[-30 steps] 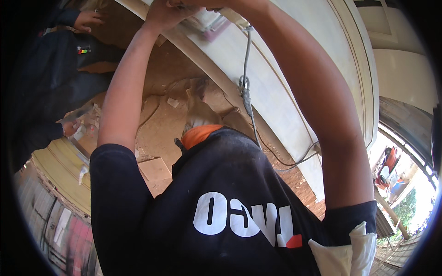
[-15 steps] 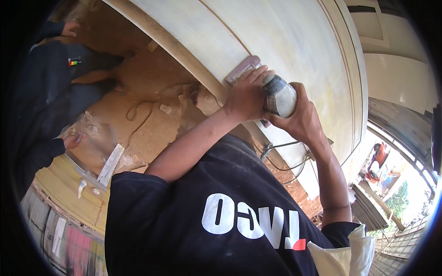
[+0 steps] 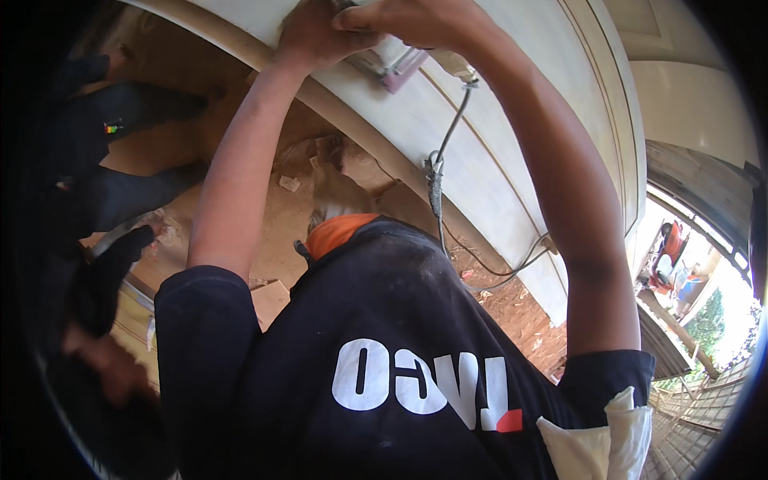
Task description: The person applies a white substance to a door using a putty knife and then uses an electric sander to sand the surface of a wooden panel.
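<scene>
A power sander with a purplish base (image 3: 405,70) sits on a large pale panel (image 3: 536,112) at the top of the view, partly cut off by the frame edge. My left hand (image 3: 316,36) is closed around the sander's far-left end. On its upper body lies my right hand (image 3: 420,20), fingers curled over towards the left hand. Most of the sander is hidden beneath both hands. From its right end a grey cord (image 3: 456,124) with a taped joint runs down over the panel's near edge. Long grooves cross the panel surface.
At left, a person in dark clothes (image 3: 136,104) stands close by; a blurred hand (image 3: 112,364) shows lower down. The brown dirt floor (image 3: 268,204) holds scraps and a loose cable. The sander's cord loops (image 3: 512,276) near my body. Stacked pale panels (image 3: 688,104) stand at right.
Both my hands and the sander have moved far forward and left across the panel, arms now stretched out. The cord has been drawn along. The person at left has shifted, a hand coming nearer.
</scene>
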Tool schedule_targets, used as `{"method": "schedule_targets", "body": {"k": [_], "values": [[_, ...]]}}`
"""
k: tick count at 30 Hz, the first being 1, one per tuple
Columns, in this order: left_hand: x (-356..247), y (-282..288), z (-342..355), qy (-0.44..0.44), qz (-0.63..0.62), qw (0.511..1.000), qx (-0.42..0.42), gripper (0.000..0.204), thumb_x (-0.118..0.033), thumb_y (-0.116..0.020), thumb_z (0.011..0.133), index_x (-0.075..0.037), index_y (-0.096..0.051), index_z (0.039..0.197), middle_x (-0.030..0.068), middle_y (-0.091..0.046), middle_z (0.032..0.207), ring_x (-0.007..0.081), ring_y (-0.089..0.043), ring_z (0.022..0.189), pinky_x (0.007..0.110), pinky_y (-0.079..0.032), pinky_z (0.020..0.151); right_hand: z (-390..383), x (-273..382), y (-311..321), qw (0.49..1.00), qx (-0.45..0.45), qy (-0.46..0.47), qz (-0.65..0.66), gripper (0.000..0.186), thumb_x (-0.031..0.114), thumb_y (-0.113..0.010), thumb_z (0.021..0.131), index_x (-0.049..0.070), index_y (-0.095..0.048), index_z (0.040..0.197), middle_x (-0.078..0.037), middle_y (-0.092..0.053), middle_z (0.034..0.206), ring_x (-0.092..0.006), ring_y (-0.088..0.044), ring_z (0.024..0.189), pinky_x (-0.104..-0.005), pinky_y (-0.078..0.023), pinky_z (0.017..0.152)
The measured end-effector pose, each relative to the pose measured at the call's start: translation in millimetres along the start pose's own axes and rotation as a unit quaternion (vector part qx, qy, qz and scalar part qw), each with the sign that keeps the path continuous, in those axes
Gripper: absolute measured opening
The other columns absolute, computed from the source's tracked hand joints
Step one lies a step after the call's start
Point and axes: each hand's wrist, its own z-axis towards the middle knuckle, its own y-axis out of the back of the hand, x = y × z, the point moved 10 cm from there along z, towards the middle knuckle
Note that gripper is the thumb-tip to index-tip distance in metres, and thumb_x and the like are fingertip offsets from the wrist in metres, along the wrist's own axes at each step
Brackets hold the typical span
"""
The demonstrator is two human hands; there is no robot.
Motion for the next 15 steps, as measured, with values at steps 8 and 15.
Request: {"method": "schedule_targets", "body": {"k": [8,15], "values": [[-132.2,-12.9,-84.5,-0.022,-0.138,0.976,-0.17,0.076,-0.054,-0.081,0.067,-0.01,-0.062,0.127,0.012,-0.065,0.124,0.0281,-0.063,0.115,0.041,-0.052,0.099,-141.0,-52.9,-19.7,0.997,0.032,-0.039,0.054,0.079,0.033,-0.081,0.069,-0.007,-0.044,0.126,-0.029,-0.07,0.078,-0.0437,-0.072,0.077,-0.0469,-0.06,0.069],[-199.5,-71.9,-131.3,-0.015,-0.178,0.982,-0.065,0.063,-0.029,-0.085,0.072,-0.01,-0.062,0.128,0.0097,-0.061,0.135,0.0298,-0.056,0.131,0.044,-0.045,0.111,-233.9,-85.3,-31.0,0.98,0.078,-0.169,0.074,0.082,0.033,-0.09,0.069,0.001,-0.045,0.129,-0.029,-0.071,0.097,-0.0437,-0.073,0.093,-0.0476,-0.06,0.079]]}}
